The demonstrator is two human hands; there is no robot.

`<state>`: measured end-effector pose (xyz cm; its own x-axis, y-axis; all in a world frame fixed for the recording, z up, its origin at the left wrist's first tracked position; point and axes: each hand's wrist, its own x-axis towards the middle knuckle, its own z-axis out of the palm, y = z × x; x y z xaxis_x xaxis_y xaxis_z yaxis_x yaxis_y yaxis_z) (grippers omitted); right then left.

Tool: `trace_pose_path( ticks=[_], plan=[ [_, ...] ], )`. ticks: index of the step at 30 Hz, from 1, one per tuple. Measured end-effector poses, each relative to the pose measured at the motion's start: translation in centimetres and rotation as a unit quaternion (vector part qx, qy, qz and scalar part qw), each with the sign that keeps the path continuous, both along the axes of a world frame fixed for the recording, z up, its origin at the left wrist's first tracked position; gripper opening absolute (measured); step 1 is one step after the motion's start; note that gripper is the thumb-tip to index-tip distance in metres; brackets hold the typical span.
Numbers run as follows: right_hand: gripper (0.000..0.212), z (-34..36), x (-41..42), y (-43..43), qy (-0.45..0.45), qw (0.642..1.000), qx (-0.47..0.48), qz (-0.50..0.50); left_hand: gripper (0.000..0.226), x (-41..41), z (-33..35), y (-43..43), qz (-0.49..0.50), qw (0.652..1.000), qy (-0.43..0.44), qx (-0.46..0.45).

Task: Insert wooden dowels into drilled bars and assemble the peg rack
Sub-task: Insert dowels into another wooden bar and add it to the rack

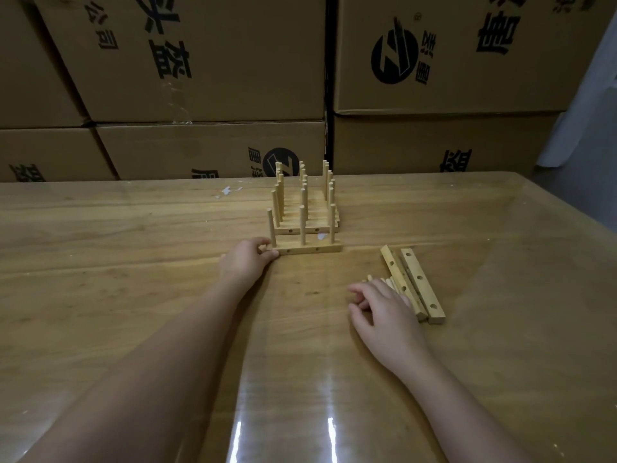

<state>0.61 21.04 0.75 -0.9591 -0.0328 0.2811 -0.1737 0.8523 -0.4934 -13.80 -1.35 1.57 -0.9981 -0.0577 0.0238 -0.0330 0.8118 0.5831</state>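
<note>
Left hand [248, 259] pinching the three-dowel bar [310, 249] at frame centre, I reckon squaring it to the finished row [307, 212], right hand [384, 310] curled over loose dowels [387, 281], can't tell if gripping

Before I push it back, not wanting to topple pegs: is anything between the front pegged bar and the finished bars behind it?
Nothing solid visible. Between the front bar and the finished bars lies only table with one pale fleck. The left hand grips the bar's end.

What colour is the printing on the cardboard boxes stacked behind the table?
Black print on plain brown cardboard boxes, shown best in the head view.
</note>
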Motion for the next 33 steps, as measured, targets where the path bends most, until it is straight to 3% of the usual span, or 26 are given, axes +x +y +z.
trace_pose_path(
  ticks=[10, 15, 21, 33],
  plan=[
    [0.024, 0.1, -0.2, 0.1, 0.015, 1.000, -0.009, 0.003, 0.059, -3.2, -0.4, 0.7, 0.039, 0.999, 0.018, -0.028],
    [0.022, 0.2, -0.2, 0.1, 0.013, 1.000, -0.006, 0.002, 0.053, -3.9, -0.7, 1.0, 0.027, 0.996, 0.026, -0.081],
    [0.019, 0.2, -0.1, 0.1, 0.014, 1.000, -0.003, -0.001, 0.082, -4.4, -0.6, 2.5, 0.037, 0.982, 0.032, -0.180],
    [0.018, 0.3, -0.1, 0.0, 0.013, 1.000, -0.003, 0.000, 0.071, -5.0, -1.0, 2.7, 0.030, 0.981, 0.061, -0.182]
  ],
)
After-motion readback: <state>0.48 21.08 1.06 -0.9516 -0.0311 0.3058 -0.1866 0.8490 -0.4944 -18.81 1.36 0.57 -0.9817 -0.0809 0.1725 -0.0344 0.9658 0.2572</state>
